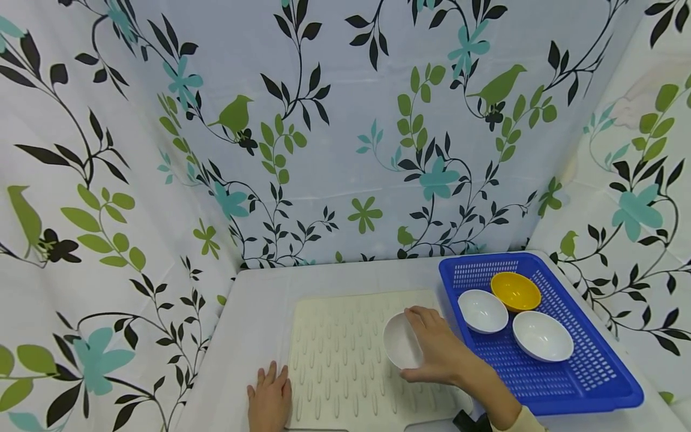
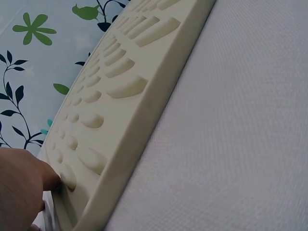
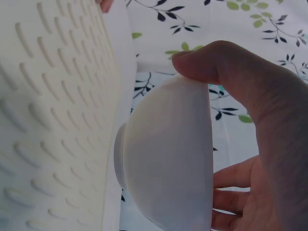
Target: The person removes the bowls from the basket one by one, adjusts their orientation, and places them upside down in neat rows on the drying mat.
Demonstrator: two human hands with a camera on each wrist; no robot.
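Observation:
A white bowl (image 1: 402, 342) is in my right hand (image 1: 437, 348), thumb and fingers spread across its rim. In the right wrist view, the bowl (image 3: 168, 154) has its foot turned toward the cream ridged drying mat (image 3: 57, 120), with a gap between them. My left hand (image 1: 270, 396) lies fairly flat at the left edge of the mat (image 1: 335, 336). In the left wrist view, a digit of that hand (image 2: 21, 187) touches the mat's corner (image 2: 120, 154); the other fingers are mostly hidden there.
A blue slotted plastic basket (image 1: 599, 384) stands right of the mat. Inside it sit a yellow bowl (image 1: 515, 291), a white bowl (image 1: 483, 311) and another white bowl (image 1: 542, 336). Floral-patterned curtains (image 1: 335, 132) enclose the white table (image 1: 227, 348) at the back and sides.

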